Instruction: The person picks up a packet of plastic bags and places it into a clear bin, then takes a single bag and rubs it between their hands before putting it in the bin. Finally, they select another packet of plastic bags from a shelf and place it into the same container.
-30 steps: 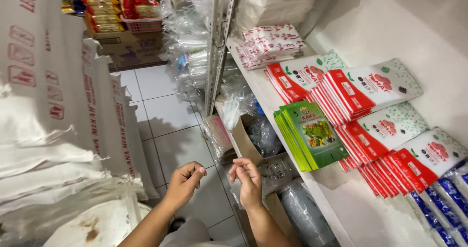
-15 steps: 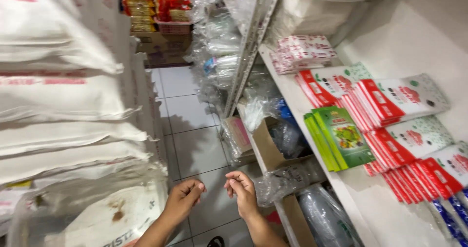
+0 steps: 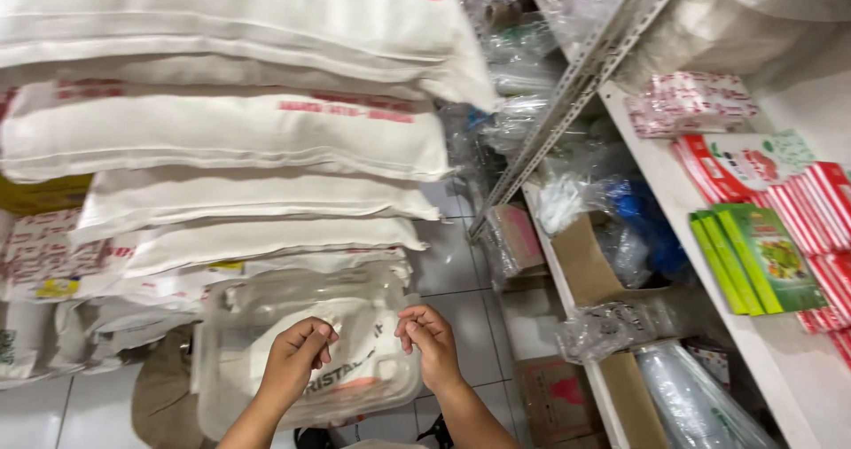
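Clear bag pinched at its mouth between both hands, low in the aisle

Sacks point(image 3: 222, 130) fill the left side of my view, white woven ones stacked flat in a tall pile, with more packed goods slumped on the tiled floor point(image 3: 461, 263) beneath them. Just in front of that pile, low and centre, is the clear plastic bag point(image 3: 355, 325) I am working; it hangs over the floor with a white pack showing through it. My left hand point(image 3: 297, 356) has its fingers curled together on the film near the top edge, and my right hand point(image 3: 430, 343) is closed the same way just beside it, thumb against fingertips. From this view I judge both are pinching the bag's mouth, though the film is so clear that I cannot tell exactly where its edge runs.

I expect the film to be thin, soft and slick, with no stiffness of its own, so it will sag and fold wherever it is unsupported. The pack inside probably gives it some weight, which would pull the film out of a light pinch. The safest hold seems to be the doubled rim at the mouth, one hand each side, or a palm under the load.

Right of the hands stands a metal rack post point(image 3: 567, 103), then open cardboard boxes point(image 3: 576, 263) of wrapped goods, and farthest right a white shelf point(image 3: 780, 360) carrying green packets point(image 3: 753, 258) and red and white packets point(image 3: 824, 201)
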